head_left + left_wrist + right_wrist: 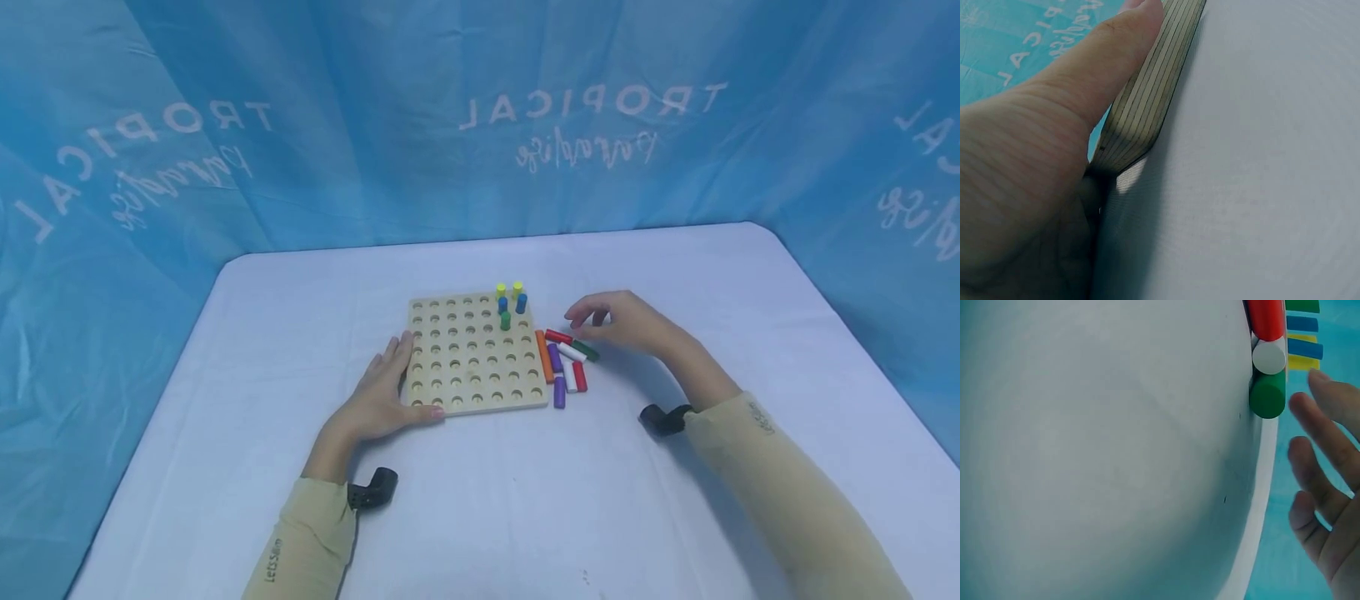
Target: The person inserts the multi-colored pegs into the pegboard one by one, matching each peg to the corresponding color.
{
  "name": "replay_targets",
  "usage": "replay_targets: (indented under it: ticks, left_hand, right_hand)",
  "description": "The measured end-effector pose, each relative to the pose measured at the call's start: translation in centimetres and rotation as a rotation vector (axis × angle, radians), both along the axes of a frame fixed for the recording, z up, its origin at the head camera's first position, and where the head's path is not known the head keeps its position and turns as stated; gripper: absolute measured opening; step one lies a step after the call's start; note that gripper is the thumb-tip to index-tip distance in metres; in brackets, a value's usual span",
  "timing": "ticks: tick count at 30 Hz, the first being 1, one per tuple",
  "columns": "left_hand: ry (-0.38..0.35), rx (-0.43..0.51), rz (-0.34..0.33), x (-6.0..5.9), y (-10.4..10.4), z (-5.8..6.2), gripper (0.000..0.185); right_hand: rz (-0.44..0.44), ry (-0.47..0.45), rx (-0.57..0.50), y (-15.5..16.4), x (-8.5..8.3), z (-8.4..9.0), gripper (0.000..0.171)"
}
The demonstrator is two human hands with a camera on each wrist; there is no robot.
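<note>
A square wooden pegboard [474, 367] with rows of round holes lies on the white table. Two yellow pegs [500, 290], two blue pegs [521, 302] and a green peg [506, 320] stand in its far right corner. My left hand [386, 392] rests flat at the board's near left corner, thumb [1104, 69] lying along the board's edge [1147, 106]. Several loose pegs [570, 367] lie just right of the board: orange, red, white, purple, green. My right hand [587, 323] hovers over them, fingers [1319, 431] relaxed, holding nothing. The green peg [1267, 394] and white peg [1269, 356] lie closest to it.
White cloth covers the table [525, 517], whose far edge meets a blue printed backdrop [480, 125] wrapping three sides. Black wrist mounts [663, 419] sit at both sleeves. Bare tabletop spreads in front of and left of the board.
</note>
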State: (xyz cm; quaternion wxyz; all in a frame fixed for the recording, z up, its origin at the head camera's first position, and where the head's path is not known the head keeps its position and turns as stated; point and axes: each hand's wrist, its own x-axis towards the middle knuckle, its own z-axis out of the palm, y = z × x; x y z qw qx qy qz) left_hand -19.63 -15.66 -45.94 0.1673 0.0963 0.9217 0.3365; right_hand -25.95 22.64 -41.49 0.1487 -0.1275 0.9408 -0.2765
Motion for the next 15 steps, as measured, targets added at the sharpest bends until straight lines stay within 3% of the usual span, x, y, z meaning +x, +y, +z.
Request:
replay_targets:
  ticks: [6, 15]
  left_hand:
    - [0.011, -0.005, 0.0, -0.03, 0.03, 0.05, 0.136]
    - [0.008, 0.006, -0.016, 0.0, 0.05, 0.12, 0.134]
  right_hand:
    - [0.032, -0.069, 0.039, 0.29, 0.48, 0.24, 0.034]
    - [0.051, -0.087, 0.076, 0.43, 0.66, 0.17, 0.036]
